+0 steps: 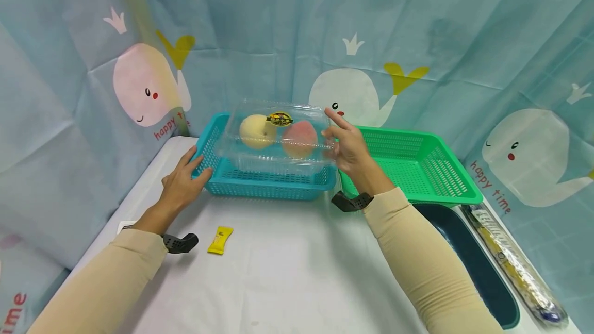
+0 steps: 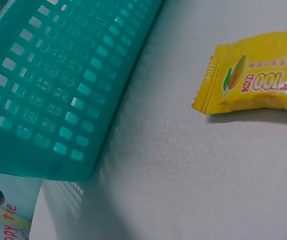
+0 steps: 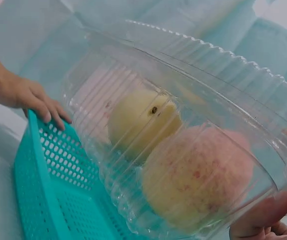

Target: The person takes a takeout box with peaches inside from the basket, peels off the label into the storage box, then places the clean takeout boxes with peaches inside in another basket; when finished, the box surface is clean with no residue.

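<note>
Clear ribbed plastic box is extending left from the right hand, which is gripping its right end. Black-and-gold label is showing on top. Two round fruits are lying inside, side by side: pink-blushed one sitting nearer the right hand, pale yellow one farther left. Blue perforated basket is standing below the box, left hand resting on its left rim. Box-basket contact: can't tell.

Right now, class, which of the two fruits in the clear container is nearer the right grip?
The pink-blushed fruit is nearer the right grip; the pale yellow fruit, without that blush, lies farther away.
</note>
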Demonstrator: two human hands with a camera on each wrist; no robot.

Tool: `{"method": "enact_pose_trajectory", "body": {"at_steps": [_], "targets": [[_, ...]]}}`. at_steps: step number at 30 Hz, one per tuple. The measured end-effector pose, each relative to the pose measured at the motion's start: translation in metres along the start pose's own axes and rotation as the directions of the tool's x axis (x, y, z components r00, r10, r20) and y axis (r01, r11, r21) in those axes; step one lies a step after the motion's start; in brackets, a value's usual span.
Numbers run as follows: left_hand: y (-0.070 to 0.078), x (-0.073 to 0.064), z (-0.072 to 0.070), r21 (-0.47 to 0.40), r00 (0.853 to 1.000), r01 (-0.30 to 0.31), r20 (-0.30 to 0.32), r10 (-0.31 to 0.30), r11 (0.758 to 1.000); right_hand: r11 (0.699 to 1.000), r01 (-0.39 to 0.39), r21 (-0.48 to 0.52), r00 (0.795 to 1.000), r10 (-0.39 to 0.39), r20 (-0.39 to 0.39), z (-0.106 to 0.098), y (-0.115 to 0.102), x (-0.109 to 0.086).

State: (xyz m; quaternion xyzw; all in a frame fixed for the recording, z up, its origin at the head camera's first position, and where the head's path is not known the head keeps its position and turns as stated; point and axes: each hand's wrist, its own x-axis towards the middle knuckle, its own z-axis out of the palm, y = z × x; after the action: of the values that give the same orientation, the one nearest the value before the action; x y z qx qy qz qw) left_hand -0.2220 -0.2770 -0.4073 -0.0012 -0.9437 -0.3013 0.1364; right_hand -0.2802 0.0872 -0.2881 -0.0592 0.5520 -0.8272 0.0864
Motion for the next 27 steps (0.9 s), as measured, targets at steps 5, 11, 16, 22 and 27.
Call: {"method": "enact_pose_trajectory", "body": {"at_steps": [5,11,16,22,27], "targets": [[-0.001,-0.002,0.000,-0.013,1.000,-0.012,-0.003,0.012,1.000,1.000,0.010,-0.009,1.000,-0.010,0.015,-0.005,-0.009,-0.023],[-0.001,-0.001,-0.001,-0.026,1.000,-0.019,-0.004,0.019,0.999,1.000,-0.010,0.008,1.000,0.010,0.024,-0.013,-0.017,-0.050],[-0.002,0.000,0.001,-0.025,1.000,-0.014,-0.001,0.014,1.000,1.000,0.011,0.018,0.998,-0.012,0.056,-0.019,-0.020,-0.068],[-0.002,-0.001,0.002,-0.020,1.000,-0.007,0.006,0.007,1.000,0.999,0.043,0.034,0.995,-0.045,0.087,-0.028,-0.019,-0.090],[-0.002,0.000,0.002,-0.012,1.000,-0.006,0.007,0.006,1.000,0.996,0.070,0.048,0.992,-0.074,0.098,-0.035,-0.016,-0.111]]}}
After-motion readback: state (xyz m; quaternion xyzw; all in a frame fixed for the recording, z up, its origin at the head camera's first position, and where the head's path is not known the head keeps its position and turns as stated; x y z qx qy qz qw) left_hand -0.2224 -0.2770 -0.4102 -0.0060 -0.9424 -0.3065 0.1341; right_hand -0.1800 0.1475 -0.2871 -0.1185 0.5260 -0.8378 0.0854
